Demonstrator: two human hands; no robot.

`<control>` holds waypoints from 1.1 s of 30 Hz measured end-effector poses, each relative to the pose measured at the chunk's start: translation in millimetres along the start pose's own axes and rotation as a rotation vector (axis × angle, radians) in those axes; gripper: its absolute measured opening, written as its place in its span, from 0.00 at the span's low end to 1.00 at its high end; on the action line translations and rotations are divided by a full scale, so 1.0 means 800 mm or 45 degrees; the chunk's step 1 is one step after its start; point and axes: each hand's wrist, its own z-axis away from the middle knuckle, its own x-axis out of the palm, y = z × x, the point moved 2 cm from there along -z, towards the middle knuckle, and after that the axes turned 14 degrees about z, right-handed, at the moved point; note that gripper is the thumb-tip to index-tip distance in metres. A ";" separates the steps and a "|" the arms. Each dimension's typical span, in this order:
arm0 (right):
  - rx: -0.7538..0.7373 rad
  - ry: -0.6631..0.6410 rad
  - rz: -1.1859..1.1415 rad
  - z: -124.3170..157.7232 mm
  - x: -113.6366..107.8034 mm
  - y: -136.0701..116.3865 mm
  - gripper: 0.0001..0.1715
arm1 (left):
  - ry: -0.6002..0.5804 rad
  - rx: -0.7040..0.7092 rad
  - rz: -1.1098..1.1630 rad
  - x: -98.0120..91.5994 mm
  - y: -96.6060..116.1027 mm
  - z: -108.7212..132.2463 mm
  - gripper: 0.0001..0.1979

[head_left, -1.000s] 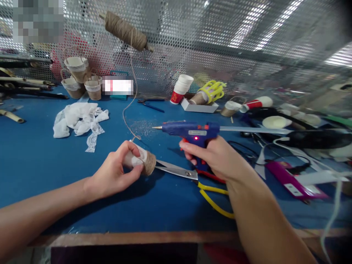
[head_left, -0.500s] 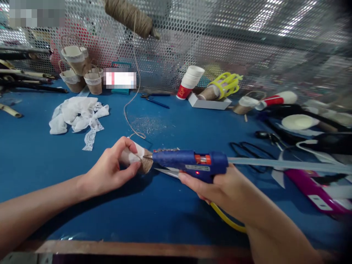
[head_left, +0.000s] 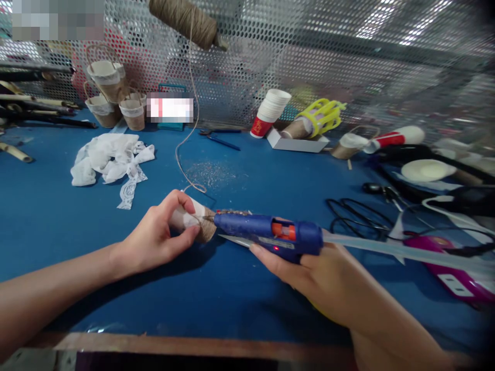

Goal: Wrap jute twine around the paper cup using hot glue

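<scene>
A white paper cup [head_left: 209,232], lying on its side with twine wound round one end, is gripped by my left hand [head_left: 162,232], thumb and forefinger pinching at its side. My right hand [head_left: 309,273] is closed round a blue glue gun [head_left: 247,226], whose nozzle is at the wound twine close to my left thumb. A clear glue stick [head_left: 363,245] sticks out of the gun's back. Under the gun, pointed scissors blades [head_left: 236,240] jut from my right hand, and a bit of yellow handle shows below it. Loose twine [head_left: 178,154] runs from the cup up to a spool [head_left: 185,23].
White lace [head_left: 110,157] lies at left, below twine-covered cup baskets [head_left: 133,113]. Pliers [head_left: 222,139], stacked paper cups [head_left: 270,113] and a white box [head_left: 297,141] stand along the mesh wall. Black cables [head_left: 348,216] and a purple power strip [head_left: 452,268] lie at right.
The glue gun's rear end has dipped slightly, and the glue stick slopes down more to the right. The yellow scissors handle is now mostly hidden. My left hand keeps its hold on the cup.
</scene>
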 end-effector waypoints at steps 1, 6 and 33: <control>-0.007 -0.007 -0.009 0.000 0.000 0.000 0.13 | 0.003 0.002 -0.001 0.000 0.000 0.000 0.09; -0.016 -0.033 0.011 -0.001 0.001 -0.001 0.16 | 0.014 0.006 -0.005 0.000 0.002 0.000 0.09; 0.172 -0.074 -0.119 -0.003 0.002 0.003 0.18 | -0.043 0.117 -0.041 -0.001 -0.002 0.003 0.10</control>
